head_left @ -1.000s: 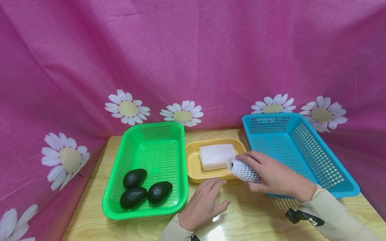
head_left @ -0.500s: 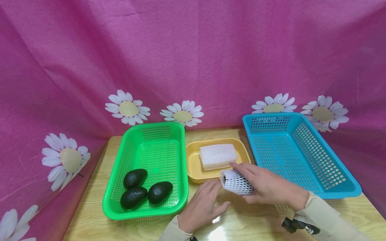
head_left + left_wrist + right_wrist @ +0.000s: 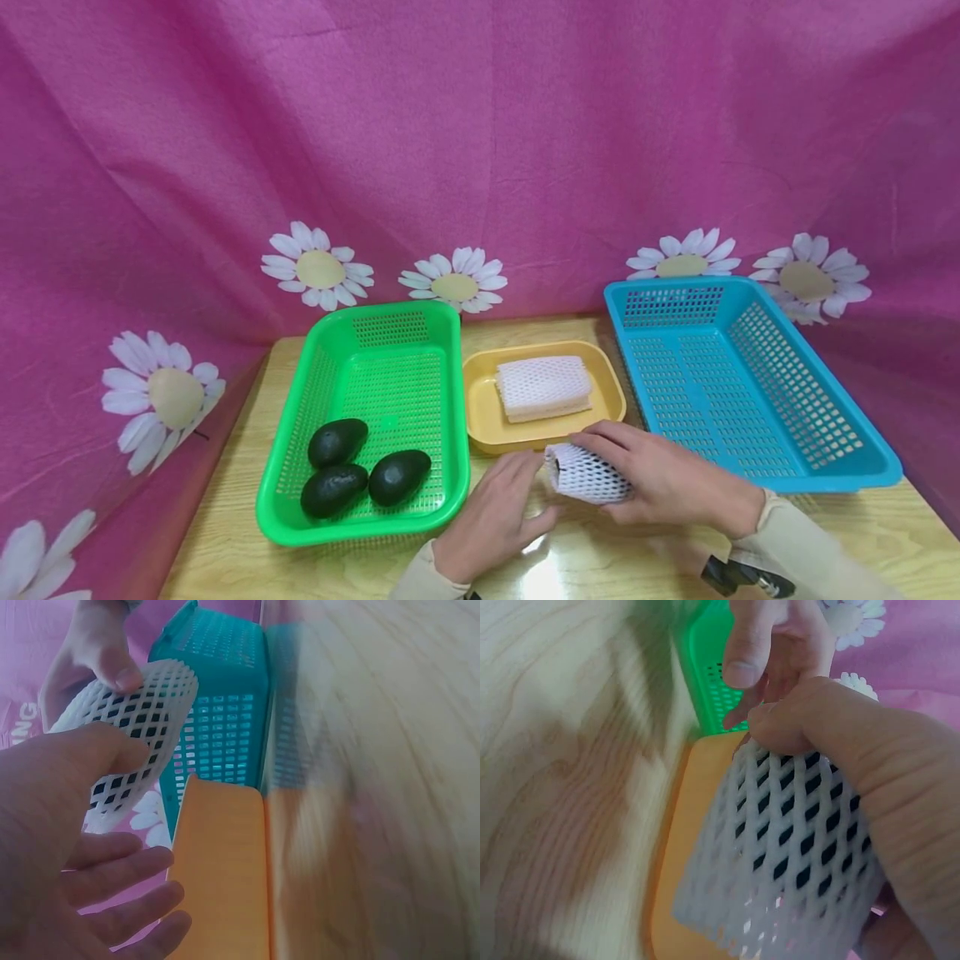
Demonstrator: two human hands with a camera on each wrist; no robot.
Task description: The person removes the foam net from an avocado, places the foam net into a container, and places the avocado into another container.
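My right hand point(image 3: 667, 479) grips an avocado inside a white foam net sleeve point(image 3: 588, 475) just above the front of the table. Its dark skin shows through the mesh in the right wrist view, where my thumb lies along the sleeve point(image 3: 780, 817). On the other side, my left hand point(image 3: 491, 517) has its fingers extended, close to the sleeve's left end. Seen from the left wrist, its thumb overlaps the netting point(image 3: 161, 705); contact cannot be told. Flat white foam nets point(image 3: 543, 385) lie stacked in a yellow tray point(image 3: 483, 435) behind the hands.
At the left, a green basket point(image 3: 270, 512) has three bare avocados point(image 3: 399, 478) at its near end. A blue basket point(image 3: 832, 482) stands at the right on the wooden table point(image 3: 217, 533). A pink flowered cloth point(image 3: 480, 150) hangs behind.
My right hand has brought the netted avocado left and toward me, away from the yellow tray's edge. My left hand has stayed nearly in place, shifting slightly left and nearer.
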